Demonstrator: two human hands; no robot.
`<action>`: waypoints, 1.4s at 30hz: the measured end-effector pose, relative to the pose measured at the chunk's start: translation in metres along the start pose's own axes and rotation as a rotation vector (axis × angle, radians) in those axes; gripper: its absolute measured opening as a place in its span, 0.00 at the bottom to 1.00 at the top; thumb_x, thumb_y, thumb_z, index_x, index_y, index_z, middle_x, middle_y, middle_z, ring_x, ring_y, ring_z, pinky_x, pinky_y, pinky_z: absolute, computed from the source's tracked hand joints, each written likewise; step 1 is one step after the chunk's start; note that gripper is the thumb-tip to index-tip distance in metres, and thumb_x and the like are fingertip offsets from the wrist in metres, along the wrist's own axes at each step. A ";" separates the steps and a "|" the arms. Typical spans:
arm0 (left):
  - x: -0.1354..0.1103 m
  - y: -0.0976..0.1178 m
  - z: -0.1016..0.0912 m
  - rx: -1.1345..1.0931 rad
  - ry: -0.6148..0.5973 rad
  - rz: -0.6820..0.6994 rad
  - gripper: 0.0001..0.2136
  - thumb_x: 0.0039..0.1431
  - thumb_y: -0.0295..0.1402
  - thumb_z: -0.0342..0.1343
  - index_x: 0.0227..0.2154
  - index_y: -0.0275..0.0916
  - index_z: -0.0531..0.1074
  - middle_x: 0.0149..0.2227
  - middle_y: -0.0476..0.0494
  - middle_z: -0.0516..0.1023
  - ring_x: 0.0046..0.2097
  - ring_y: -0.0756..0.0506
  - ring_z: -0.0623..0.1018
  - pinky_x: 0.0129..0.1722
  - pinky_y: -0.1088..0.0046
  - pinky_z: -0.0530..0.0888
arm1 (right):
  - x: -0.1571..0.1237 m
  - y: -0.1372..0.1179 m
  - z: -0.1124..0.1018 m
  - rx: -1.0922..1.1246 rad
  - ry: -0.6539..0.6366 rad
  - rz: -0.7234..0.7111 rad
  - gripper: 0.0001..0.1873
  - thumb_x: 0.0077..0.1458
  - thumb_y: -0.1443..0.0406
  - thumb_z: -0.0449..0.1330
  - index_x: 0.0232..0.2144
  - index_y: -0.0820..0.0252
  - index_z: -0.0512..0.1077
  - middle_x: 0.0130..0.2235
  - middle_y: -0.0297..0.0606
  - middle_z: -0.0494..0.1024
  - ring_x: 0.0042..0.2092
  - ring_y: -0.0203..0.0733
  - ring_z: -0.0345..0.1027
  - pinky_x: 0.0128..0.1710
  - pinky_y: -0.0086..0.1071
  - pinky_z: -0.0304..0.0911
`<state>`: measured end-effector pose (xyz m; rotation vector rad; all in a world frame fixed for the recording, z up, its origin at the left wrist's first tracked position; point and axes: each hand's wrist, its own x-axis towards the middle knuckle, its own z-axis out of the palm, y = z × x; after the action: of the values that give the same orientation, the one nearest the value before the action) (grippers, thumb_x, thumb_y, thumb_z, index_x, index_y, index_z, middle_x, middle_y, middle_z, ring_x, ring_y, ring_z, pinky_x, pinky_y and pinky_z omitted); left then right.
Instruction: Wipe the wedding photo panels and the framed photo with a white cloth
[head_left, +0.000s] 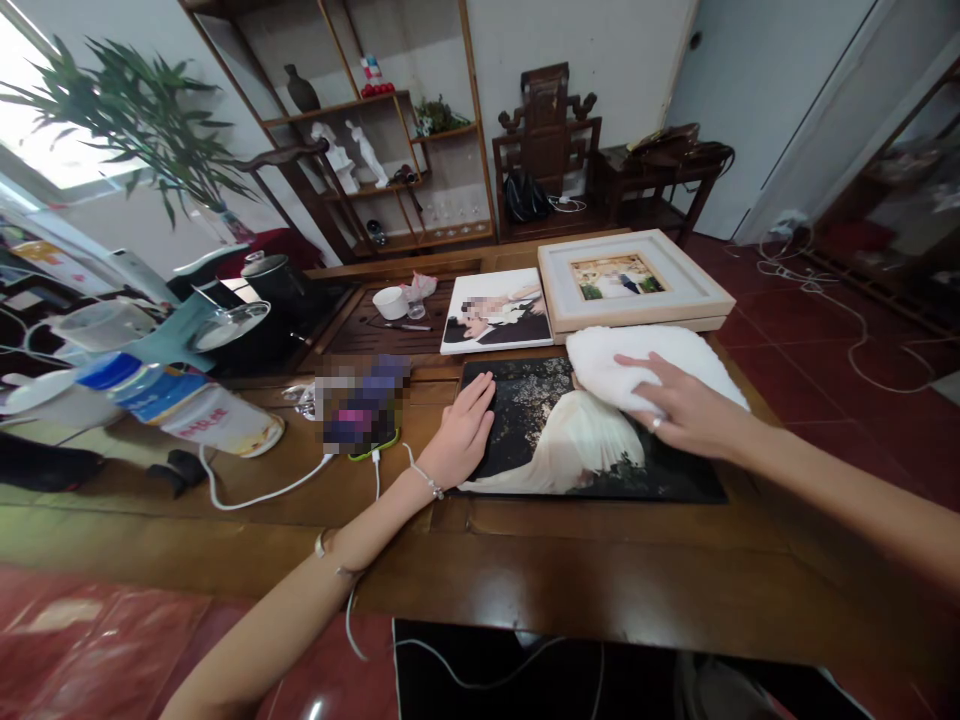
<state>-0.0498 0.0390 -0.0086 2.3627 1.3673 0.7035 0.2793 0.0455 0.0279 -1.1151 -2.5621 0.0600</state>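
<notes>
A large dark photo print (pixel 540 405) showing a figure in a white dress lies flat on the wooden table (pixel 570 560). My left hand (pixel 461 435) rests flat on the print's left edge, fingers stretched out together. My right hand (pixel 679 405) presses down on a white cloth (pixel 637 365) that lies over the print's upper right part, fingers spread across the cloth.
Behind the print lie a smaller photo print (pixel 499 312) and a white framed picture (pixel 630 280). Left of my left hand sit a phone on a charging cable (pixel 364 405), a blue-labelled bottle (pixel 176 400), a kettle (pixel 274 285) and a white cup (pixel 390 302). Shelves and a carved chair (pixel 546 140) stand behind.
</notes>
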 end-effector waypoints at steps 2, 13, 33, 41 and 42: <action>0.000 0.000 0.000 -0.002 0.005 0.006 0.21 0.67 0.34 0.37 0.61 0.37 0.54 0.65 0.36 0.53 0.66 0.42 0.52 0.63 0.52 0.54 | -0.017 -0.021 0.003 -0.007 0.027 -0.107 0.06 0.51 0.67 0.54 0.29 0.61 0.71 0.59 0.52 0.63 0.62 0.58 0.51 0.59 0.60 0.47; 0.000 0.000 0.000 0.030 -0.006 0.004 0.21 0.66 0.32 0.37 0.60 0.36 0.55 0.65 0.35 0.53 0.66 0.41 0.53 0.62 0.52 0.55 | -0.062 -0.078 -0.009 0.104 -0.070 -0.430 0.08 0.47 0.69 0.56 0.18 0.59 0.66 0.62 0.46 0.58 0.64 0.59 0.44 0.59 0.62 0.45; 0.000 -0.003 0.003 0.016 0.024 0.045 0.21 0.66 0.33 0.37 0.61 0.38 0.55 0.65 0.36 0.54 0.66 0.42 0.53 0.62 0.52 0.56 | -0.042 -0.055 0.005 -0.044 0.063 -0.083 0.05 0.48 0.70 0.55 0.27 0.63 0.72 0.57 0.54 0.65 0.62 0.60 0.49 0.58 0.61 0.46; 0.001 0.001 0.001 0.018 0.018 0.013 0.21 0.66 0.33 0.37 0.60 0.37 0.56 0.64 0.36 0.55 0.66 0.41 0.54 0.62 0.52 0.55 | -0.074 -0.119 0.009 0.068 0.020 -0.159 0.04 0.46 0.66 0.57 0.24 0.58 0.71 0.60 0.45 0.62 0.63 0.59 0.47 0.57 0.59 0.48; 0.001 0.001 0.001 0.016 0.017 0.014 0.21 0.66 0.33 0.37 0.60 0.37 0.56 0.64 0.36 0.55 0.66 0.42 0.54 0.62 0.52 0.55 | -0.069 -0.112 0.007 0.058 0.022 -0.158 0.04 0.47 0.66 0.56 0.25 0.58 0.72 0.59 0.45 0.64 0.62 0.58 0.49 0.56 0.58 0.50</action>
<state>-0.0480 0.0394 -0.0090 2.3866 1.3698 0.7211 0.2422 -0.0808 0.0199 -0.8847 -2.6020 0.0829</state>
